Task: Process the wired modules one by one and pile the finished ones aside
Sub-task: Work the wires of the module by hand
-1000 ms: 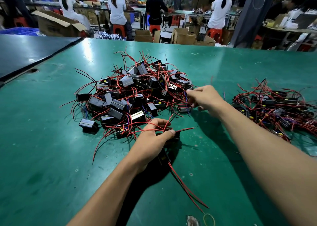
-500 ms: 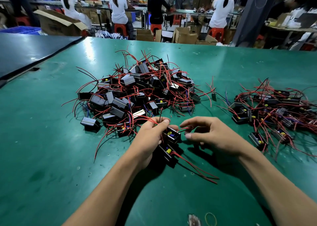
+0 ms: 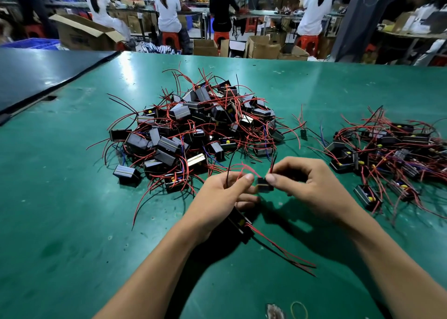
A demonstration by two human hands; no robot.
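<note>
A big heap of black modules with red wires [image 3: 198,125] lies mid-table. A smaller pile of wired modules [image 3: 387,151] sits to the right. Between my hands hangs one small black module [image 3: 264,185], pinched by the thumb and fingers of my right hand [image 3: 312,188]. My left hand [image 3: 222,197] pinches that module's other end and its red and black wires. Under the left palm a second black module [image 3: 239,222] is held, its red wires trailing to the lower right.
The green table [image 3: 72,222] carries a yellow rubber band [image 3: 299,309] and a scrap near the front edge. A dark table [image 3: 36,74] adjoins at the left. One loose part with wires [image 3: 303,133] lies between the piles. People work at benches behind.
My right hand came back from the piles to the left hand and took hold of the small module. Both hands have lifted it off the table.
</note>
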